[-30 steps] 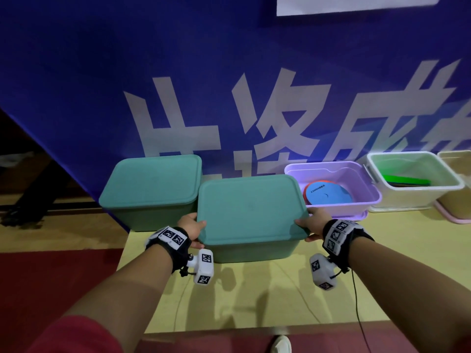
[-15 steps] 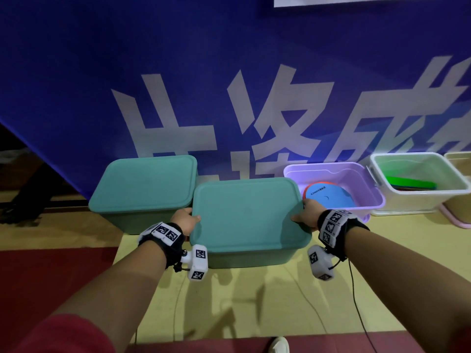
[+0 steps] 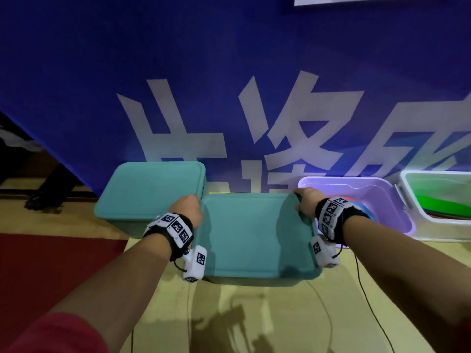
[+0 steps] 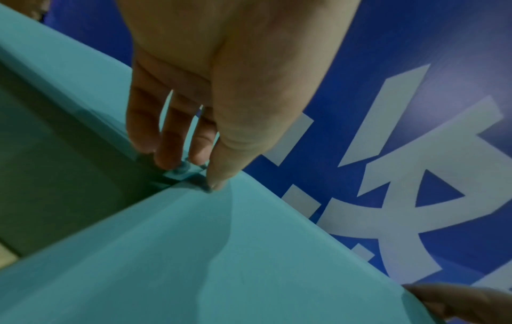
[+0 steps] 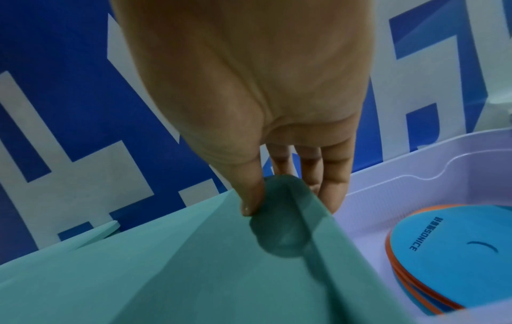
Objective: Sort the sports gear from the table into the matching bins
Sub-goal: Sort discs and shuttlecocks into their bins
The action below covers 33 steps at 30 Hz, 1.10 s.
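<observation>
Both hands, left hand (image 3: 187,208) and right hand (image 3: 305,203), pinched the flat teal plastic lid's (image 3: 252,235) far corners; lifting evenly would keep it level.

1. A pale yellow table (image 3: 267,314) carries everything here, its near edge towards the camera.
2. A teal box with a lid (image 3: 257,240) stands on it, nearest the camera.
3. A second lidded teal box (image 3: 150,192) sits just beside it, further back and to the left.
4. A purple bin (image 3: 397,222) stands to the right.
5. A white bin (image 3: 438,220) sits just right of the purple one.
6. Thin black cables (image 3: 367,301) trail across the tabletop.
</observation>
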Each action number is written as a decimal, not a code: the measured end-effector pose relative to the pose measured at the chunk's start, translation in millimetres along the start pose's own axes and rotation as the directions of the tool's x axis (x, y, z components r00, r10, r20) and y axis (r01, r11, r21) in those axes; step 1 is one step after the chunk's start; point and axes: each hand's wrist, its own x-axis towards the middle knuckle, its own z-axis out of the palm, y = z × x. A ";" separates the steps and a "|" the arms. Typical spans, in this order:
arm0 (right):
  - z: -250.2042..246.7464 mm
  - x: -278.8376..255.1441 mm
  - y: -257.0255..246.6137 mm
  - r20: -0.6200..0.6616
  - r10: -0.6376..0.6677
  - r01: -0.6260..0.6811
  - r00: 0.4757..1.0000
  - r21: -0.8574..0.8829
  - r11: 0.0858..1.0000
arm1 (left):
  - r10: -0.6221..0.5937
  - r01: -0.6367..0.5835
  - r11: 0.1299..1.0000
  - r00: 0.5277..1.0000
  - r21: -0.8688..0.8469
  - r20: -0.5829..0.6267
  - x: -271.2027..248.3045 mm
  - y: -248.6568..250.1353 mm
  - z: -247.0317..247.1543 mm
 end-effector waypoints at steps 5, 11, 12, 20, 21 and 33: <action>-6.2 14.5 8.6 0.025 -0.034 0.033 0.999 0.032 0.999 | 0.141 -0.141 0.990 0.990 0.017 0.008 28.6 10.3 -3.6; -9.3 26.2 17.1 0.043 -0.058 0.054 0.997 0.091 0.994 | 0.186 -0.197 0.978 0.975 0.075 0.124 49.1 19.8 -9.3; -9.3 27.0 18.4 0.049 -0.066 0.061 0.997 0.094 0.994 | 0.189 -0.201 0.976 0.972 0.079 0.140 50.7 19.3 -9.8; -11.8 30.0 21.7 0.031 -0.094 0.091 0.995 0.092 0.992 | 0.173 -0.181 0.982 0.974 0.043 0.148 60.1 20.5 -12.3; -12.0 29.9 21.6 0.031 -0.095 0.092 0.995 0.094 0.991 | 0.172 -0.180 0.983 0.973 0.039 0.152 61.5 20.3 -12.5; -11.7 28.3 20.0 0.006 -0.119 0.118 0.993 0.107 0.987 | 0.113 -0.134 0.987 0.970 0.086 0.216 56.1 26.7 -23.2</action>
